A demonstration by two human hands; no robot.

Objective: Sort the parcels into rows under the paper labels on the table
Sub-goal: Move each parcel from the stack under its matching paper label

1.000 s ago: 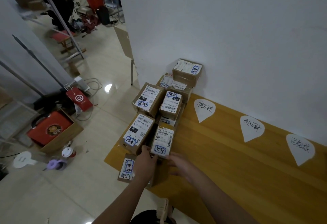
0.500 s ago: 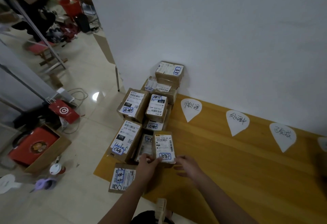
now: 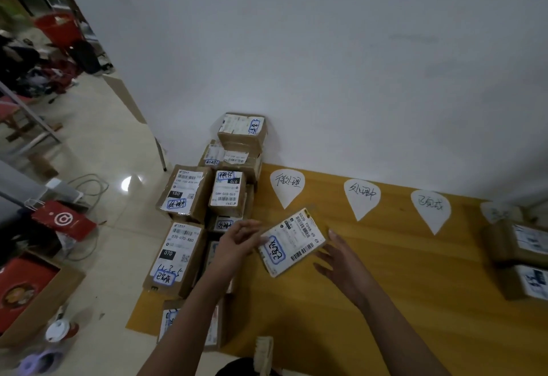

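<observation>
- Two hands hold one small parcel (image 3: 292, 242) above the table (image 3: 385, 301), just right of the stack of parcels (image 3: 207, 197) at the table's left edge.
- The left hand (image 3: 237, 240) pinches the parcel's left edge with its fingers.
- The right hand (image 3: 341, 257), fingers spread wide, touches its right edge.
- Three paper labels (image 3: 362, 199) lie along the back edge.
- Two more boxes (image 3: 522, 260) sit by the right edge.

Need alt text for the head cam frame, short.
Two bare hands, left hand and right hand, hold a small parcel with a shipping label above a wooden table. A pile of parcels sits at the table's left end; three handwritten paper labels line the back edge by a white wall, with more boxes at right.
</observation>
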